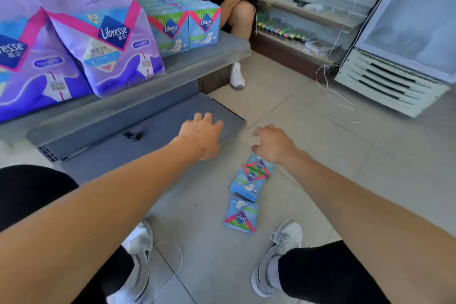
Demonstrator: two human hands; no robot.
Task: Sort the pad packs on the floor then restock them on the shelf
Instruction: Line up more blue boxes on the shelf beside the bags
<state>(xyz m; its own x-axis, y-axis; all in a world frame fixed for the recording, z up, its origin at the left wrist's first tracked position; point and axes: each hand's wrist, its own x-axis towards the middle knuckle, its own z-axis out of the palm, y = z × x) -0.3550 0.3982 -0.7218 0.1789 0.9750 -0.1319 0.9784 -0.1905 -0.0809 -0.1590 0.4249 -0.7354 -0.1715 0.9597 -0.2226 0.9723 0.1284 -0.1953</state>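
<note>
Three small blue pad packs lie on the floor tiles between my feet: two overlapping [249, 181], one alone [241, 215] nearer me. My left hand [202, 134] hovers over the grey base shelf [148, 136], fingers loosely curled, holding nothing. My right hand [272, 143] hangs just above the far end of the overlapping packs, fingers relaxed and empty. On the grey shelf [209, 61] above stand matching blue packs [187, 24] in rows, with large purple packs [106, 39] to their left.
A person sits behind the shelf end, with a knee [243, 17] and a white shoe [237, 76] in view. A glass-door cooler [399, 57] stands at the right with a loose white cord [330, 89] on the floor. My own shoes [278, 254] flank the packs.
</note>
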